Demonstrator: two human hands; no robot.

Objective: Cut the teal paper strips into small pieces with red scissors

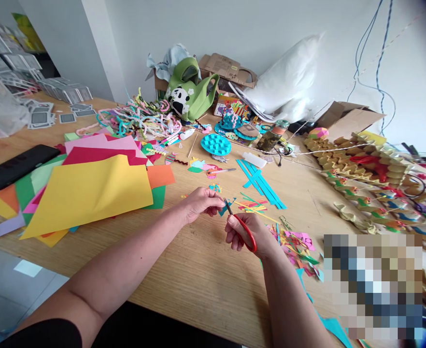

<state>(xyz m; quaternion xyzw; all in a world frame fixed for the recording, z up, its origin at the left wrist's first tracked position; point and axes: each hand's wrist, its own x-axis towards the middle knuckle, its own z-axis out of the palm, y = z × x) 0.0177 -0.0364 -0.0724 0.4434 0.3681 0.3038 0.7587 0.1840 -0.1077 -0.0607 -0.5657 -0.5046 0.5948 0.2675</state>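
Red-handled scissors [242, 229] sit in the right hand [245, 233], whose fingers are curled shut through the loops; the palm covers most of the handles, so only one red arc shows. The blades point up and away from the person and meet a small teal paper scrap [223, 209], but whether they are biting into it or only touching its edge is too small to tell. The left hand [199, 202] pinches that same scrap between thumb and fingertips, closed on it, just left of the scissors; the fingers hide most of the paper, so its shape cannot be made out. Both hands hover low over the wooden counter [198, 270], and whether they rest on it is unclear.

Left of the scissors lies a fanned pile of coloured sheets topped by a large yellow sheet [90, 191], its lower corner curling up; a black phone [15, 166] lies beyond the pile, well apart from the scissors. Behind the scissors lie long teal strips [262, 183], and farther back a round teal disc [216, 144], a tangle of pipe cleaners [140, 118] and a green panda bag [189, 94]. Just right of the scissors is a heap of paper offcuts [292, 241], partly hidden behind the right wrist. Farther right, rows of folded paper figures [358, 179] run off the picture's edge, and a pixelated block hides whatever lies below them.
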